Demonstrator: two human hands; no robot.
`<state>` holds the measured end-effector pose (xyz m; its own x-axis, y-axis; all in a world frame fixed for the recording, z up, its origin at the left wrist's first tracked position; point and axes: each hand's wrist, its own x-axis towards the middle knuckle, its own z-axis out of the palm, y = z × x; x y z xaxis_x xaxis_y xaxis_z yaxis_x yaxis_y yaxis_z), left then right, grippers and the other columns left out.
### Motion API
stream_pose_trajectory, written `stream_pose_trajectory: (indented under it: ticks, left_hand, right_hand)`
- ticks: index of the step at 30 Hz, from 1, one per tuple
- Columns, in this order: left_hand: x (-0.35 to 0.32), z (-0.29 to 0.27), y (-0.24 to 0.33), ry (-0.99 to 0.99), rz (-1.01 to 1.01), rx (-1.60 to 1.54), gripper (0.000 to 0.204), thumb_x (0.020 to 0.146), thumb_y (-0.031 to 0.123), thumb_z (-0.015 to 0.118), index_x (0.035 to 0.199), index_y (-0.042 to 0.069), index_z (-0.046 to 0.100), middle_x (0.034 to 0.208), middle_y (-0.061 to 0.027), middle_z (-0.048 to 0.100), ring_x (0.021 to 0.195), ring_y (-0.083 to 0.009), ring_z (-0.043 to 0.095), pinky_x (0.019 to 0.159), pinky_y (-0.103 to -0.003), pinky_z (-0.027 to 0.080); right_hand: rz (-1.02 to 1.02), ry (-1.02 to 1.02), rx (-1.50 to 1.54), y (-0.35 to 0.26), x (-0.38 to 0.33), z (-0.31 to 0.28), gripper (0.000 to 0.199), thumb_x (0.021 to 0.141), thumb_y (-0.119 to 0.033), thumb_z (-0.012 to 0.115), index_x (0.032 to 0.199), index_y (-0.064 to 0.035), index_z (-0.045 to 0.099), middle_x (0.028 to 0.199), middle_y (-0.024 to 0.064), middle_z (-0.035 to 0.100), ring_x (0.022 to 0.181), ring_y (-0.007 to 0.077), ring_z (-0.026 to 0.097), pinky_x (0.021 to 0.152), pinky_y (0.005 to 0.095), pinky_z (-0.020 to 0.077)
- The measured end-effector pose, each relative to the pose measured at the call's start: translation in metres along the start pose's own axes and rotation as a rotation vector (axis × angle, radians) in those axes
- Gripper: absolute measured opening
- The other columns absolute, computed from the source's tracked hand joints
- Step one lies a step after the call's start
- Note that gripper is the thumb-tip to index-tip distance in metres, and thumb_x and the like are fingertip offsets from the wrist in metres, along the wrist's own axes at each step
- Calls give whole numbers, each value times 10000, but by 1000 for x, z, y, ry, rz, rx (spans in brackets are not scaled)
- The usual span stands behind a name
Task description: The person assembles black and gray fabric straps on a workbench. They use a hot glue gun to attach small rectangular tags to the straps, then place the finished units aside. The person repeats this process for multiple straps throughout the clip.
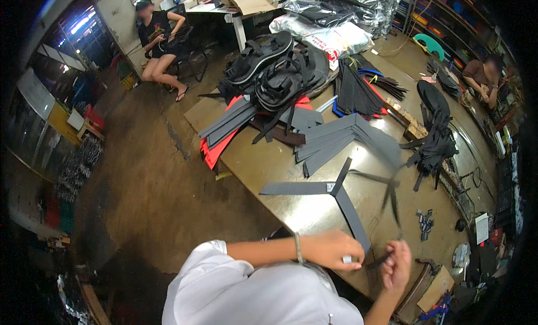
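My left hand (335, 251), slightly blurred, is closed near the table's front edge. A small white tag (348, 259) shows at its thumb. Close by on the right, my right hand (397, 264) pinches a thin black strap (392, 199); its upper part branches and is smeared by motion. Just beyond my hands lies a Y-shaped dark grey strap (350, 213), with a small pale label at its joint. Behind that, a fanned stack of grey straps (330, 140) spreads over the table (297, 213). A small pile of black-and-white tags (426, 224) sits right of my hands.
Black sandals (272, 73) are heaped on grey and red pieces at the far left. Bundled black straps (434, 134) lie at the right. Plastic-wrapped packs (342, 22) stand behind. One person (159, 42) sits far left, another (482, 81) far right.
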<state>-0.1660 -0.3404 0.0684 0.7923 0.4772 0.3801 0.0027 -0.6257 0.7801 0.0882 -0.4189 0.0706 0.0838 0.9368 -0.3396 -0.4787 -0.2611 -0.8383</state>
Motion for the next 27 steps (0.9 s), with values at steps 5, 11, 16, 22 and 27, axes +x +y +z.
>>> stream_pose_trajectory:
  ticks: [5,11,16,22,27]
  left_hand:
    - [-2,-36,-65,-95,-47,585,379,851,491,628,1141,253,679,835,-69,593,795,-254,615,668,-399,502]
    - [42,-57,-70,225,-196,843,262,830,121,563,1074,134,657,811,-94,585,792,-287,624,630,-414,514]
    - [11,-16,7,96,-243,-18,252,851,285,731,930,45,718,717,-117,626,640,-224,593,601,-334,458]
    - [-22,3,26,46,-373,-198,143,856,168,728,878,27,718,702,-83,614,645,-176,574,582,-298,434]
    - [-32,5,21,-48,-405,64,154,843,211,722,839,59,702,724,-54,583,666,-226,568,598,-340,454]
  right_hand:
    - [-545,-44,-32,-1,-76,-62,113,947,-142,555,996,-46,522,616,22,489,349,83,327,287,221,291]
    - [-194,42,-37,33,-84,-3,138,846,-56,672,886,-21,544,664,36,534,461,98,466,341,244,379]
    - [-69,122,-127,15,-51,64,184,874,-24,677,1021,55,600,782,68,617,608,94,574,495,221,458]
    - [87,-81,-48,31,-17,62,232,871,-134,721,1030,-8,609,802,31,618,563,66,532,457,199,413]
    - [-37,-192,-296,-20,72,31,291,874,-228,725,1071,-34,634,883,44,648,619,69,552,530,172,427]
